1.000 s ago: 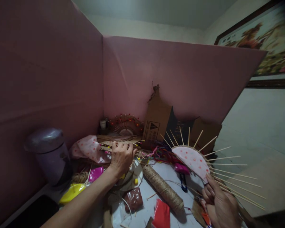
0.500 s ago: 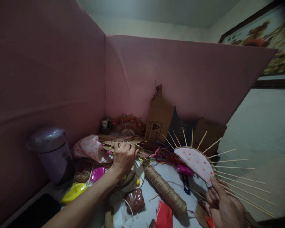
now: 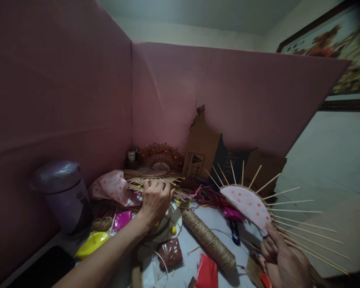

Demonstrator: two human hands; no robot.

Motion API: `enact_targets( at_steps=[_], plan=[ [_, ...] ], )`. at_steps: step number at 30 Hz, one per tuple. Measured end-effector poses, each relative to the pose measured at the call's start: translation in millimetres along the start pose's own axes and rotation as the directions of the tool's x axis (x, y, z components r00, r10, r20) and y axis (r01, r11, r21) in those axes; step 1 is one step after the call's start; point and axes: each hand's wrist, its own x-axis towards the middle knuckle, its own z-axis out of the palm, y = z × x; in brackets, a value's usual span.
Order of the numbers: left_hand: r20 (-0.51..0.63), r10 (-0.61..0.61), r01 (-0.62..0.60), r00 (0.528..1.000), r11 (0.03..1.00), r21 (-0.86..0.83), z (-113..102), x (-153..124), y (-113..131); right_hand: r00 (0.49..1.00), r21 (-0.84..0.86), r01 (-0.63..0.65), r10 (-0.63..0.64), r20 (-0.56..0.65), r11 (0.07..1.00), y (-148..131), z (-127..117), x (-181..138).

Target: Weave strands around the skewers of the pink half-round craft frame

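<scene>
My left hand reaches forward over a pile of thin sticks tipped with coloured beads, its fingers curled down onto them; what they grip is hidden. My right hand at the lower right is closed on the rim of a half-round craft piece. That piece is covered in white cloth with pink dots, and long wooden skewers fan out from its edge. It is held up and tilted above the table.
A spool of jute twine lies between my hands. A lidded purple bin stands at left. Dotted cloth, yellow, pink and red packets, a finished fan piece and cardboard boxes crowd the table, with pink partition walls behind.
The view shifted slightly, with the skewer piece and my right hand a little further right and lower. My left hand stays on the bead-tipped sticks.
</scene>
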Motion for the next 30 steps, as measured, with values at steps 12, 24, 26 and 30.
enact_targets(
  at_steps=[12, 24, 26, 30],
  plan=[
    [0.039, 0.02, -0.02, 0.999, 1.0, -0.015, -6, -1, -1, 1.0, 0.018, -0.024, 0.024, -0.008, 1.0, -3, 2, -2],
    [0.187, 0.237, -0.219, 0.953, 0.969, -0.111, -9, 12, -29, 0.996, -0.058, 0.065, -0.061, 0.065, 0.996, 2, -5, 5],
    [0.212, 0.255, -0.235, 0.944, 0.965, -0.113, -10, 14, -33, 0.996, -0.051, 0.064, -0.061, 0.064, 0.997, 2, -6, 4],
    [0.264, 0.261, -0.239, 0.929, 0.964, -0.114, -13, 12, -35, 0.999, -0.011, 0.01, -0.01, 0.036, 1.0, 2, -5, 4]
  ],
)
